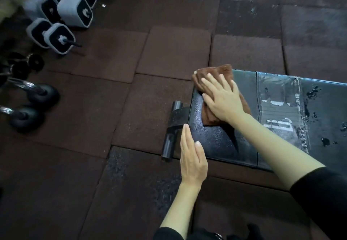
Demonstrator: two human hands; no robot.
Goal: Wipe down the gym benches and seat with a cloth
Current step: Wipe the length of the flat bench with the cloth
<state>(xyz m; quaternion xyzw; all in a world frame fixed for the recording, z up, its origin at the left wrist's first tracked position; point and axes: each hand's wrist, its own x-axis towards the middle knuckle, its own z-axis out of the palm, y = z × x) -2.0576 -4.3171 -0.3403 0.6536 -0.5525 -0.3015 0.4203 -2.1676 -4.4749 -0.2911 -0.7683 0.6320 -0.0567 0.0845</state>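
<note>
A person leans over the end of a black padded gym bench point(221, 142). The right hand point(223, 99) lies flat on a brown cloth point(223, 70) at the bench's far end corner, fingers point(210, 79) straight and spread, pressing rather than gripping, likely to keep the whole cloth on the vinyl. The left hand point(192, 161) rests at the near corner, fingers straight and together, holding nothing, apparently steadying. Worn, peeling patches point(279, 104) lie further along. Dumbbells point(75, 10) sit on the rubber floor mats point(112, 108).
</note>
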